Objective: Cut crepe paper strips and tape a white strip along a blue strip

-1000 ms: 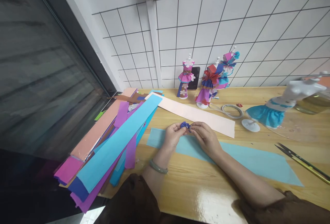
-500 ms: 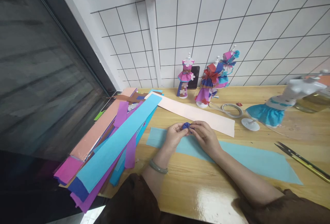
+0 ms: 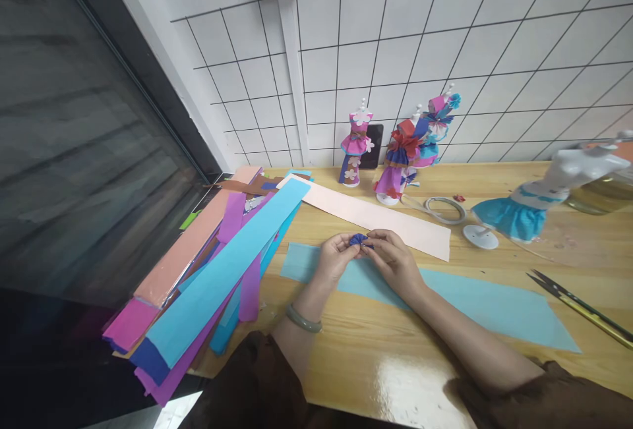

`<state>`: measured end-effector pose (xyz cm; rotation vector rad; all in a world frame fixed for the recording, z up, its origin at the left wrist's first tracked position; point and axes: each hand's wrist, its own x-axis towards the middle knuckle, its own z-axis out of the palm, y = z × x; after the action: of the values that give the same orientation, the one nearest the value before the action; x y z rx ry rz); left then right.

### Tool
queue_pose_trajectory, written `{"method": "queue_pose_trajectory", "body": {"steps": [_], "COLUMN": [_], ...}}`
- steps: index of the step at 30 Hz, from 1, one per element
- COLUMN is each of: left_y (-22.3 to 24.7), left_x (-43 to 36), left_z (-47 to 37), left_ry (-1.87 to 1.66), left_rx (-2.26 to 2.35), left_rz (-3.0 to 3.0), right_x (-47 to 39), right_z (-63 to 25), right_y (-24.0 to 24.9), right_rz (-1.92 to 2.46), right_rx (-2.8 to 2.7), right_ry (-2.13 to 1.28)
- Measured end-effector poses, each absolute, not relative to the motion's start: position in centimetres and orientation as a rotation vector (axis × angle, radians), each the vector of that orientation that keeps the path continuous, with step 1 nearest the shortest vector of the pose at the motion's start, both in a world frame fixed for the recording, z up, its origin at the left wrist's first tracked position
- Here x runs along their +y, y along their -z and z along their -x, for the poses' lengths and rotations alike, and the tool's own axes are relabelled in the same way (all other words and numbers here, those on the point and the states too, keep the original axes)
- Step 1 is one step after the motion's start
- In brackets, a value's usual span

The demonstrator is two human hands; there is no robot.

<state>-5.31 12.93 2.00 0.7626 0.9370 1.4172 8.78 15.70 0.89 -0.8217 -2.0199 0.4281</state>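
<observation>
Between my two hands is a small gathered piece of dark blue paper (image 3: 358, 239), pleated like a fan. My left hand (image 3: 336, 257) pinches its left side between thumb and fingers. From the right, my right hand (image 3: 393, 257) pinches the other side with its fingertips. Both hands are held above a light blue paper strip (image 3: 484, 300) lying across the table. Behind them a pale pink strip (image 3: 376, 215) lies at a slant.
Stacked coloured paper strips (image 3: 222, 271) cover the left side. Along the wall stand small dressed forms (image 3: 357, 145) and a phone (image 3: 372, 145). A tape roll (image 3: 445, 210), a tilted mannequin in a blue skirt (image 3: 529, 211) and scissors (image 3: 578, 304) are at the right.
The dark blue piece has turned slightly between my fingertips. Both hands keep nearly the same place and grip.
</observation>
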Motion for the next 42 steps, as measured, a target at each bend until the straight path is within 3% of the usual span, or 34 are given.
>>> {"method": "queue_pose_trajectory", "body": {"steps": [42], "left_y": [-2.56], "left_x": [12.79], "left_z": [5.26], "left_ry": [-1.440], "left_rx": [1.021], "left_rz": [-0.780], "right_x": [16.08], "right_z": [-8.61], "right_y": [-0.72], "right_rz": [0.875], "right_rx": [-1.810], "right_ry": [-0.850]}}
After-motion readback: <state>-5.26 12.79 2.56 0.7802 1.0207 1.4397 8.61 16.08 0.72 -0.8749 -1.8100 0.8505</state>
